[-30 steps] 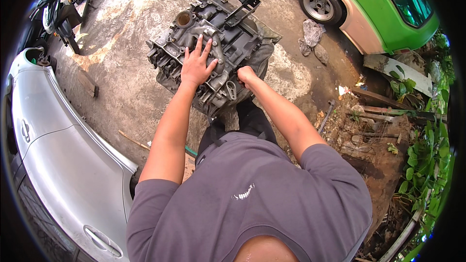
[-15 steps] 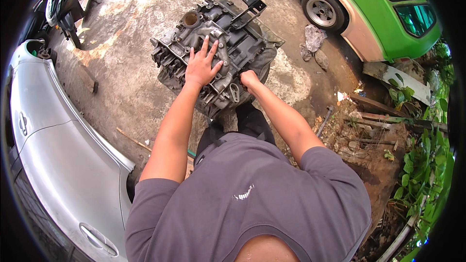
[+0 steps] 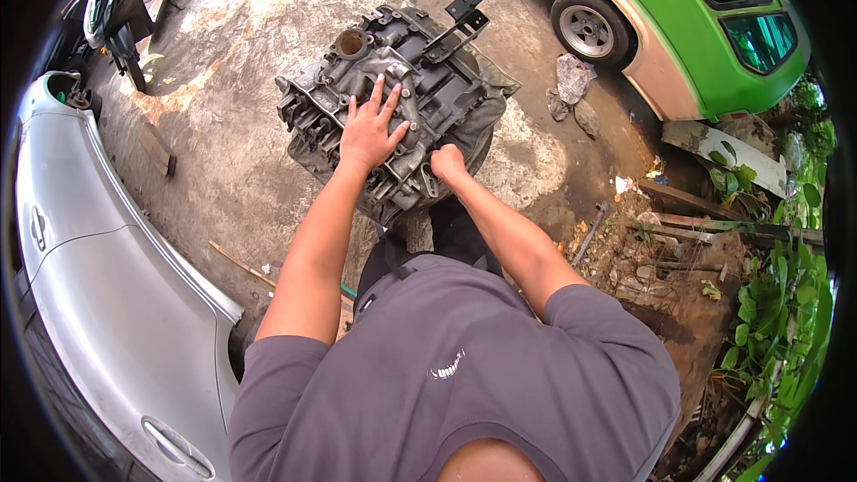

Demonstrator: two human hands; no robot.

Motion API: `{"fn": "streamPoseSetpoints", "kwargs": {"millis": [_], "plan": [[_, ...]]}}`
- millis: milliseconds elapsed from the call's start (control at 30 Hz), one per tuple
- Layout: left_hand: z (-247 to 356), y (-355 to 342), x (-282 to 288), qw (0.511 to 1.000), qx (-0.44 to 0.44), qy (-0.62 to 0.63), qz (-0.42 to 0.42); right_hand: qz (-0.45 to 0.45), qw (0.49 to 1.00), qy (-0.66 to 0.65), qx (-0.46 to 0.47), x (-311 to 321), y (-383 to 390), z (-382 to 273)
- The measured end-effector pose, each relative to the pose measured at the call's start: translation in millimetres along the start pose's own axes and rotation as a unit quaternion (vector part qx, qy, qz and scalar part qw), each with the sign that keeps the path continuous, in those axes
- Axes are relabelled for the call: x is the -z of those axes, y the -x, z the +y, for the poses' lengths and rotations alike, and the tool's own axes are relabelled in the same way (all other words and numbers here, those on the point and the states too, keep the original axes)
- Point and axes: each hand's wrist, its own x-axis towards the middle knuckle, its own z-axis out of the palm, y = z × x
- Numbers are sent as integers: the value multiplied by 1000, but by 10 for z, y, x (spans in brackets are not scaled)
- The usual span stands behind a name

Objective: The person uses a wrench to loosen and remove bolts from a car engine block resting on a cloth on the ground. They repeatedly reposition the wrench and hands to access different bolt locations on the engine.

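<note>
In front of me stands a greasy metal engine (image 3: 446, 89), with a round open port (image 3: 351, 43) on top and a black bracket (image 3: 468, 9) sticking up at its far right. My left hand (image 3: 369, 132) lies flat on the engine's metal casting, fingers spread. At the engine's near right edge, my right hand (image 3: 448, 163) is closed in a fist; whatever is in it, if anything, is hidden. Just left of that fist a metal loop (image 3: 428, 180) shows on the engine. Dark cloth or sheeting (image 3: 494, 80) hangs out from under the engine.
A silver car (image 3: 116, 241) stands close on my left, with a motorcycle (image 3: 125, 27) beyond it. At the far right is a green and pink vehicle (image 3: 661, 36). Crumpled plastic (image 3: 574, 80), wood planks (image 3: 692, 199) and leafy plants (image 3: 768, 312) lie along the right side.
My right fist has shifted slightly left and nearer along the engine's edge, close to the metal loop. The left hand stays spread on the casting.
</note>
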Motion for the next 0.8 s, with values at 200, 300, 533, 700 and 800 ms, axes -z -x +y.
{"fn": "streamPoseSetpoints", "kwargs": {"millis": [200,300,533,700,800], "plan": [[3,1,14,1000,3,-3,-15,-26,963,-199,-177,-62,-303,-33],[0,9,10,1000,0,0,-9,-109,885,-373,-257,74,-319,-12],[-22,1,-1,1000,2,2,-29,-175,755,-543,-323,469,-418,-28],[-11,-11,11,999,8,-6,-41,-180,739,-568,-316,550,-530,30],[-3,-13,22,999,12,-2,-48,-150,744,-586,-283,559,-533,94]]}}
